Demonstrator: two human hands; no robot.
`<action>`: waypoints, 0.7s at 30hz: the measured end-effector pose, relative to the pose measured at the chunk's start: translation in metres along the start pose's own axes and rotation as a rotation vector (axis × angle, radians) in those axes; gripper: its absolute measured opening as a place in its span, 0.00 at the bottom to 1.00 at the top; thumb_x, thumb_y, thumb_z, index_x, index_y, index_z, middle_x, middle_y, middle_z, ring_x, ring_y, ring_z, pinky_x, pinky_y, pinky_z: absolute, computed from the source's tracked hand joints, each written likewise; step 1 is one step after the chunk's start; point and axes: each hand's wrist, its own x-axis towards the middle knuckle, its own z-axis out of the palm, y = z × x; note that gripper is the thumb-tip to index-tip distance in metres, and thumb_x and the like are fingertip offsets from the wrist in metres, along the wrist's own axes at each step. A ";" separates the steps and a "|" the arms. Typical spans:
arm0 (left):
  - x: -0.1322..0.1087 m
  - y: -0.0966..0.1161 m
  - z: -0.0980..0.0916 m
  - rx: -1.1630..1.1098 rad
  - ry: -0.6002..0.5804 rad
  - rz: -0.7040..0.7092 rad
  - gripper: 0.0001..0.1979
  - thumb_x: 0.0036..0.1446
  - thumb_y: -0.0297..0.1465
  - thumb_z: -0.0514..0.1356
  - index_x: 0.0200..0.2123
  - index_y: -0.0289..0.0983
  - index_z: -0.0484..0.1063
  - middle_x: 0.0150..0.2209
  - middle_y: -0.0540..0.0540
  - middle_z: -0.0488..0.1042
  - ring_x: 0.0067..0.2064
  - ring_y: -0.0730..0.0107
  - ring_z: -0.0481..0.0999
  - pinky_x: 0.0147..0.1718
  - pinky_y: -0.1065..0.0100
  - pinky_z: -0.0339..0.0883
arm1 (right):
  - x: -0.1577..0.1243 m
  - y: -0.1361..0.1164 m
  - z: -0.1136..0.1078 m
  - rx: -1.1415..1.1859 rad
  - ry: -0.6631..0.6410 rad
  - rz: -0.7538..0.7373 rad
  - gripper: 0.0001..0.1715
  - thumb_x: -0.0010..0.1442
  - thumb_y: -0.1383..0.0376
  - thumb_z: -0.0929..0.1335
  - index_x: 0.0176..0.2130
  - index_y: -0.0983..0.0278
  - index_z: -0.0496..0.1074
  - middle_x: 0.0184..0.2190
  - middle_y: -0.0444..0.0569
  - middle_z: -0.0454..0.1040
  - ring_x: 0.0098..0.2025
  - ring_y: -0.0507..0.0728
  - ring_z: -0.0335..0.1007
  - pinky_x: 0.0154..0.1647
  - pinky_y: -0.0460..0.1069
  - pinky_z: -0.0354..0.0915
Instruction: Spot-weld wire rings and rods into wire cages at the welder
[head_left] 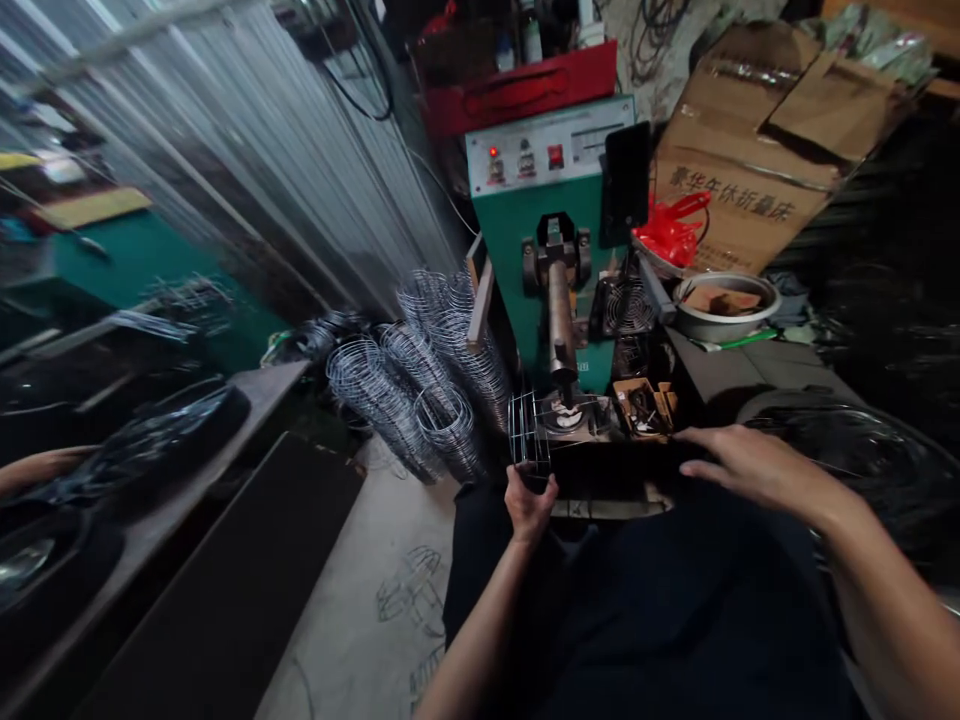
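My left hand (529, 506) grips the near end of a small wire cage (529, 425), thumb and fingers closed on its rim. The cage stands at the left of the worktop of a green machine (499, 235), beside a round metal piece (564, 416) beneath the machine's cylindrical arm (560, 315). My right hand (739, 465) reaches in from the right, thumb and forefinger apart, and I see nothing held in it. Its fingertips are close to a small open cardboard box (643, 406) with dark small parts inside.
Stacks of wire rings (446, 400) stand left of the machine. A metal bowl (726, 305) and a large cardboard carton (750, 170) are at the right. Another person's forearm (45, 468) shows at far left. Bent wire pieces (412, 590) lie on the floor.
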 end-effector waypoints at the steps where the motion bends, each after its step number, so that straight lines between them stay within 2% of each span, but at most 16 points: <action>1: -0.003 0.003 -0.005 -0.029 -0.020 -0.017 0.21 0.46 0.39 0.67 0.41 0.38 0.66 0.40 0.42 0.75 0.41 0.59 0.78 0.44 0.59 0.71 | 0.001 0.015 0.016 -0.022 -0.039 0.028 0.25 0.61 0.56 0.69 0.56 0.58 0.73 0.49 0.56 0.76 0.51 0.70 0.72 0.49 0.58 0.67; 4: -0.016 0.014 -0.027 -0.122 -0.145 -0.056 0.18 0.47 0.36 0.66 0.40 0.38 0.66 0.39 0.43 0.77 0.40 0.61 0.78 0.42 0.61 0.72 | 0.005 0.052 0.058 0.014 -0.070 0.131 0.23 0.63 0.57 0.66 0.56 0.61 0.73 0.50 0.58 0.76 0.52 0.70 0.72 0.48 0.58 0.67; 7: -0.030 0.023 -0.051 -0.310 -0.351 -0.162 0.17 0.47 0.35 0.65 0.40 0.36 0.69 0.41 0.42 0.77 0.42 0.58 0.80 0.41 0.62 0.73 | 0.012 0.062 0.086 0.297 -0.004 0.126 0.22 0.64 0.57 0.65 0.53 0.63 0.75 0.50 0.58 0.75 0.55 0.68 0.70 0.54 0.58 0.65; 9: -0.033 0.029 -0.062 -0.526 -0.513 -0.328 0.21 0.46 0.37 0.65 0.44 0.35 0.69 0.44 0.40 0.77 0.41 0.56 0.81 0.37 0.62 0.73 | 0.017 0.052 0.102 0.648 0.005 0.087 0.27 0.65 0.53 0.65 0.58 0.63 0.70 0.56 0.58 0.71 0.57 0.66 0.68 0.54 0.56 0.66; 10: -0.032 0.031 -0.064 -0.628 -0.587 -0.414 0.24 0.46 0.38 0.66 0.47 0.36 0.69 0.46 0.40 0.76 0.38 0.56 0.81 0.34 0.62 0.73 | 0.019 0.042 0.110 0.851 -0.042 0.077 0.32 0.64 0.50 0.66 0.62 0.62 0.66 0.59 0.58 0.68 0.56 0.65 0.68 0.51 0.56 0.68; 13: -0.021 0.034 -0.065 -0.749 -0.722 -0.570 0.31 0.47 0.48 0.65 0.51 0.36 0.70 0.44 0.39 0.76 0.27 0.64 0.78 0.26 0.65 0.69 | 0.018 0.007 0.137 1.338 -0.334 0.007 0.48 0.59 0.44 0.71 0.68 0.58 0.53 0.62 0.61 0.63 0.52 0.65 0.72 0.43 0.55 0.72; 15: -0.015 0.031 -0.060 -0.774 -0.687 -0.601 0.35 0.49 0.57 0.60 0.51 0.36 0.70 0.41 0.39 0.77 0.23 0.71 0.74 0.24 0.67 0.67 | 0.013 -0.016 0.159 1.535 -0.415 0.048 0.49 0.58 0.45 0.72 0.68 0.59 0.52 0.59 0.63 0.66 0.47 0.63 0.75 0.40 0.53 0.72; 17: -0.017 0.025 -0.053 -0.835 -0.576 -0.602 0.40 0.48 0.62 0.57 0.52 0.36 0.69 0.44 0.38 0.76 0.28 0.69 0.76 0.27 0.67 0.69 | 0.005 -0.036 0.183 1.710 -0.324 0.194 0.43 0.62 0.47 0.70 0.66 0.60 0.52 0.55 0.62 0.69 0.41 0.61 0.78 0.36 0.52 0.72; 19: -0.030 0.020 -0.040 -0.862 -0.476 -0.597 0.41 0.46 0.60 0.61 0.55 0.38 0.64 0.49 0.38 0.74 0.39 0.63 0.78 0.34 0.65 0.72 | -0.003 -0.052 0.207 1.849 -0.172 0.348 0.38 0.63 0.47 0.69 0.63 0.60 0.53 0.53 0.60 0.71 0.40 0.60 0.78 0.35 0.51 0.72; 21: -0.051 0.019 -0.023 -0.832 -0.462 -0.597 0.45 0.40 0.51 0.70 0.59 0.41 0.58 0.53 0.38 0.71 0.47 0.60 0.77 0.41 0.63 0.72 | -0.010 -0.064 0.227 1.889 -0.068 0.452 0.39 0.61 0.45 0.69 0.61 0.59 0.55 0.53 0.58 0.71 0.43 0.61 0.77 0.35 0.51 0.72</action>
